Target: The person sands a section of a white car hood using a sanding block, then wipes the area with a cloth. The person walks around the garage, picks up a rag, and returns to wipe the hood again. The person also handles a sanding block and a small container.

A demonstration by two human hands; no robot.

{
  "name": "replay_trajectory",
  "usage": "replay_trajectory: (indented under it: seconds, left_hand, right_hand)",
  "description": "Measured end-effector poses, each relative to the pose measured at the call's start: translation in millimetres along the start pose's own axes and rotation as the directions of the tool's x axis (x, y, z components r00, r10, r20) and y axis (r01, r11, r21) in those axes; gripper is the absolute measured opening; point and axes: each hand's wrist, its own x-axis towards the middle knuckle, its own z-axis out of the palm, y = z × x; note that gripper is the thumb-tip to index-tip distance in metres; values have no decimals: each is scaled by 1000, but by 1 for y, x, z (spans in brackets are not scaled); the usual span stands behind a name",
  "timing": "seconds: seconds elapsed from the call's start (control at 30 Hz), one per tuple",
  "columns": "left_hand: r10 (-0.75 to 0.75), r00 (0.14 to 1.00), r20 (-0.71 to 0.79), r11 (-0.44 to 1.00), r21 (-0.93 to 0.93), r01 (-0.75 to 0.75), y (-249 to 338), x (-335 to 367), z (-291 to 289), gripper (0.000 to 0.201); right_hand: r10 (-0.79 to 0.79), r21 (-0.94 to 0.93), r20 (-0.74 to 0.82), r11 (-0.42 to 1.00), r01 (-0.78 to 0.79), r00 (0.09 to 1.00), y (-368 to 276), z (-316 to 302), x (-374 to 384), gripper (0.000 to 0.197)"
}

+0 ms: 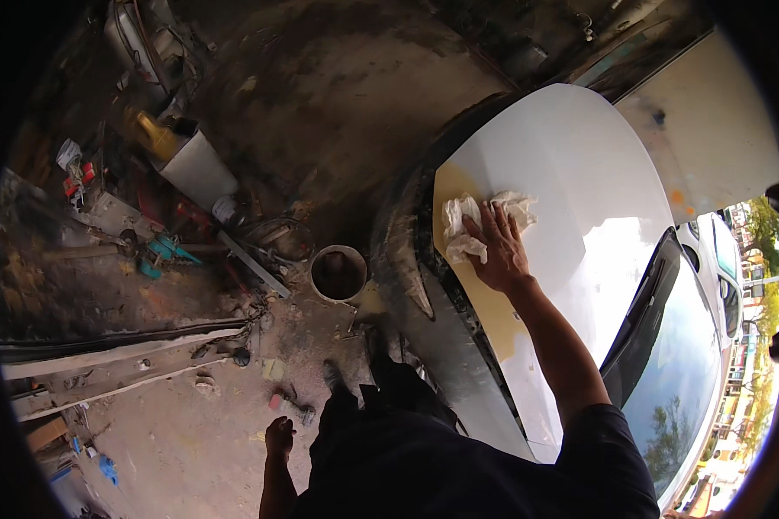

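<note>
My right hand (498,253) lies on a crumpled white cloth (462,221) and presses it against the car's hood. Bunches of the cloth stick out on both sides of the fingers. The hood (563,156) is white, with a tan, filler-coloured patch (485,303) along its edge; the cloth rests partly on that patch. My left hand (280,438) hangs low by my side, away from the car. Its fingers are loosely curled, and nothing shows in them.
A round bucket (338,273) stands on the dirty floor near the front of the car. Scrap, tools and a pale box-shaped container (199,171) clutter the left. Long rails (130,348) lie there too. The windshield (679,355) is to the right, with another white car (717,251) beyond.
</note>
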Motion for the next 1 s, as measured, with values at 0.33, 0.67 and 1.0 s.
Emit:
replay_trajectory:
  seconds: [0.33, 0.67, 1.0]
  left_hand:
    - [-19, 983, -182, 998, -67, 7, -24, -81, 7, 52]
    - [-1, 974, 225, 892, 440, -100, -52, -24, -6, 45]
    - [101, 995, 18, 995, 9, -101, 33, 75, -50, 41]
  right_hand:
    - [-44, -120, 211, 990, 71, 976, -5, 15, 202, 56]
    - [-324, 12, -42, 946, 325, 945, -45, 26, -93, 54]
    - [65, 190, 21, 979, -68, 998, -58, -18, -358, 67]
